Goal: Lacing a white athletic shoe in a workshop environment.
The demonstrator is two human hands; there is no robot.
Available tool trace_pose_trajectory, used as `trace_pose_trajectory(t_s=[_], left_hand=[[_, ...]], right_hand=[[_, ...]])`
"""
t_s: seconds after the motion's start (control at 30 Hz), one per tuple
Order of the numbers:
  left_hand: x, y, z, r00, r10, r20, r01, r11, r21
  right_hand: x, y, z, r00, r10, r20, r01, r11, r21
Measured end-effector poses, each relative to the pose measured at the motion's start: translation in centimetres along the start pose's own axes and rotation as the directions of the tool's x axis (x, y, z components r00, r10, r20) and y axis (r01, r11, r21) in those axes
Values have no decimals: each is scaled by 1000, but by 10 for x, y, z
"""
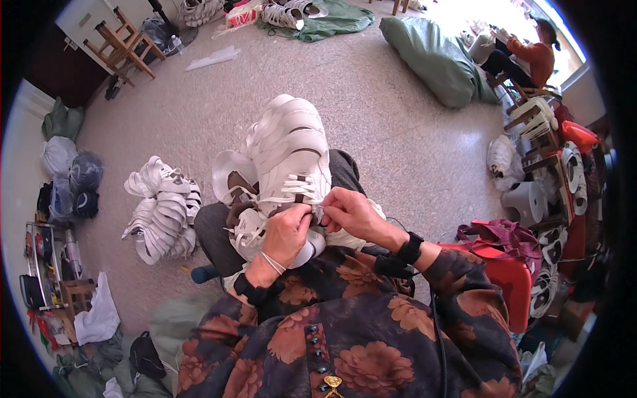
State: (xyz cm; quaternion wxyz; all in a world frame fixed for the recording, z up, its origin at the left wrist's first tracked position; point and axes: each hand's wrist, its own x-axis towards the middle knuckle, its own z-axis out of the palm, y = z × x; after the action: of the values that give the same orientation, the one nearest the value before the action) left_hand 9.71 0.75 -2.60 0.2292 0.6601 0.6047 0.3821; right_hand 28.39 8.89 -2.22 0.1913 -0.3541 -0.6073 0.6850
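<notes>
Head view: white shoe uppers [290,156], nested, white-laced, seemingly brown inside.

A stack of white lace-up shoe uppers [292,149] is borne on the seated person's lap [213,237], by which dark grey trousers are worn. Beyond and beneath, a pale speckled floor [411,166] is seen. On its left side, a heap of similar white uppers [159,219] is set down. Farther off, the floor is occupied by a wooden chair [124,48], a white strip of sheeting [212,58], a spread green sheet [338,25] partly covered by shoes [284,16], and a bulging green sack [431,63].
</notes>
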Motion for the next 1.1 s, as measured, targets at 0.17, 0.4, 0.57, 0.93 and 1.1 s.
trace_pose_trajectory(t_s=[0.17, 0.4, 0.57, 0.93, 1.1], left_hand=[[-2, -3, 1, 1000, -24, -1, 24, 1000, -19], [-2, -2, 5, 997, 69, -17, -68, 996, 66], [-2, 1, 6, 992, 121, -23, -118, 988, 102], [-2, -5, 7, 994, 86, -60, -84, 996, 31], [-2, -9, 8, 994, 77, -79, -73, 996, 51]], right_hand=[[4, -10, 0, 1000, 11, -26, -15, 985, -172], [3, -20, 11, 873, -454, 177, 359, 355, -863], [3, -25, 9, 932, -329, 150, 274, 370, -888], [2, -10, -1, 881, -467, -75, 324, 711, -624], [9, 2, 9, 901, -426, -84, 330, 798, -505]])
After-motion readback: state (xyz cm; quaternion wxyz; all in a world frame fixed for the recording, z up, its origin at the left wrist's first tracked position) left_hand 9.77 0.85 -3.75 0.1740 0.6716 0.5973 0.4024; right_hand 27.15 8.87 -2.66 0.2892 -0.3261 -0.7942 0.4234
